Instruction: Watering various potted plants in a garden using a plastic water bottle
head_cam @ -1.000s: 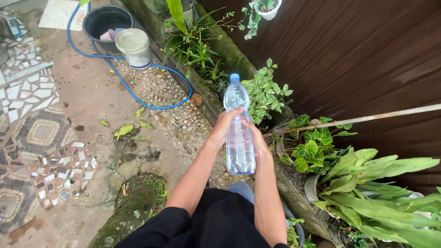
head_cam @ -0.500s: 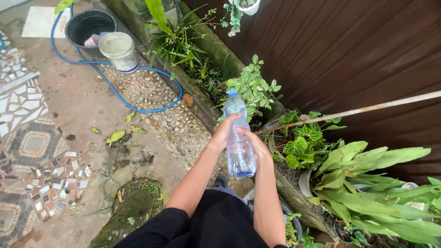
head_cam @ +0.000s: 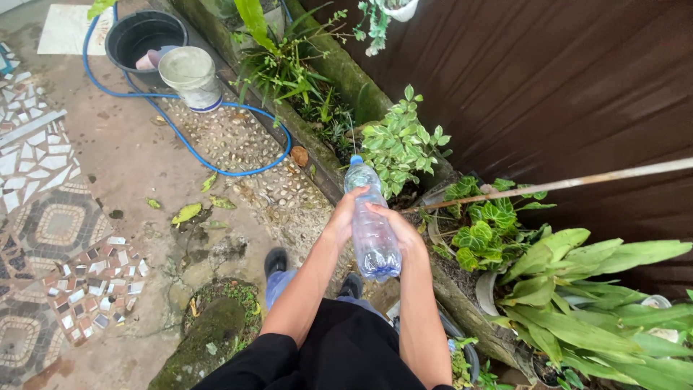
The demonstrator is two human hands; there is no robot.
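Bottle [head_cam: 373,230] sits clasped in both my hands, left hand [head_cam: 345,214] and right hand [head_cam: 399,230], fingers wrapped round it; I'd keep the grip firm and its cap aimed far toward the leafy plant [head_cam: 401,144].

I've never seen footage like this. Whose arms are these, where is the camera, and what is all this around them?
The camera sits on a person's head and looks down, so the two bare arms are that person's own. The left hand and right hand both grip a clear plastic bottle with a blue cap, tilted towards a leafy plant. Beside it stand more potted plants along a dark wall. On the paved ground lie a blue hose, a white bucket and a black tub.
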